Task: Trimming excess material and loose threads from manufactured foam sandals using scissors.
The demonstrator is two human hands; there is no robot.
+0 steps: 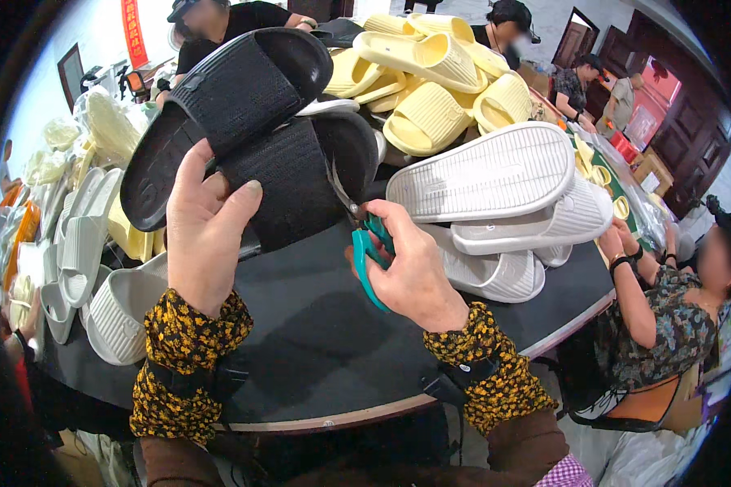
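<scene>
My left hand (205, 227) is closed on a black slipper (288, 191), its thumb lying on the ribbed strap. A second black slipper (248, 89) rests across the first, above my fingers. In my right hand (418, 272) is a pair of scissors (364, 280) with teal handles. Their blades point up at the lower slipper's strap edge, slightly parted; whether they touch it I cannot tell. White slippers (483, 174) lie stacked just right of the scissors, the top one sole up.
Yellow slippers (426, 118) are heaped at the back of the dark table (300, 341). Grey slippers (118, 316) and plastic bags (110, 122) crowd the left side. A person (666, 308) sits close on the right; others work around the far side.
</scene>
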